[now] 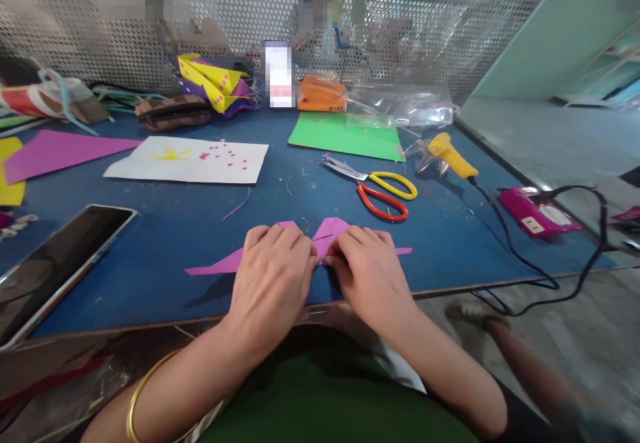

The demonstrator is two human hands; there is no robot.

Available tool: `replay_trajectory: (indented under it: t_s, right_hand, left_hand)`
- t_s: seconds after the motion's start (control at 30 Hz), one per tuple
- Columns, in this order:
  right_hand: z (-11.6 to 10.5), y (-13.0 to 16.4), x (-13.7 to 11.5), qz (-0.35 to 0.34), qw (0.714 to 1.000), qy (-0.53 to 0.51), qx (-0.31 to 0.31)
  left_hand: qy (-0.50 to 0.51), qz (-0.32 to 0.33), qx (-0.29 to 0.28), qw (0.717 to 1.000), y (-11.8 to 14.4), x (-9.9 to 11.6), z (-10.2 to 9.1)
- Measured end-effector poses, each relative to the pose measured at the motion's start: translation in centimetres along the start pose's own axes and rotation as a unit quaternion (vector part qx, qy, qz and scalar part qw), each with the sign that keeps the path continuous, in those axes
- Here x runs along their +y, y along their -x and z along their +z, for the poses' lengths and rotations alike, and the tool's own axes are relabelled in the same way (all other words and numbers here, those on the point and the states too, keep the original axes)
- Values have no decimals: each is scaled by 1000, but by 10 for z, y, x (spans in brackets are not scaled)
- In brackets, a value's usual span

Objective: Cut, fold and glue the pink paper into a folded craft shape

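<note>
Through the head camera I am seeing the folded purple paper spanning beneath both hands, close to the near edge of the blue tabletop. My left hand is pinching it just left of its middle and my right hand just right, the two nearly meeting. Its peaks are showing beyond the hands, while its narrow ends are sticking out past their outer sides. The scissors are lying beyond the right hand.
</note>
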State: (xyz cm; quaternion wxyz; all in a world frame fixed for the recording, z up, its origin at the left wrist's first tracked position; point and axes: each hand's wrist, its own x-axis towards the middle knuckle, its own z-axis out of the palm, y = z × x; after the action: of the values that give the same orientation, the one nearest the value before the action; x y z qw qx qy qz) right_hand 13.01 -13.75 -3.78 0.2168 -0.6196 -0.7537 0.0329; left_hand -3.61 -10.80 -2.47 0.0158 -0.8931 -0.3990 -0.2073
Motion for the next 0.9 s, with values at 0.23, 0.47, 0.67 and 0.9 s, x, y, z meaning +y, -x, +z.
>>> replay_trajectory:
  t_s: [0.23,0.47,0.67,0.9]
  right_hand:
    - [-6,5,7,12,999,-34,14]
    - [-14,3,11,49,997,-46,-24]
    - [-16,-4,9,47,995,16,-89]
    - [-16,-4,11,27,995,18,-89]
  left_hand:
    - [12,-18,-15,1000,-1,-3,3]
    - [12,-17,-12,1000,1,-3,3]
    - [3,-12,-4,1000,1,-3,4]
    - [-60,63,78,993,5,4,7]
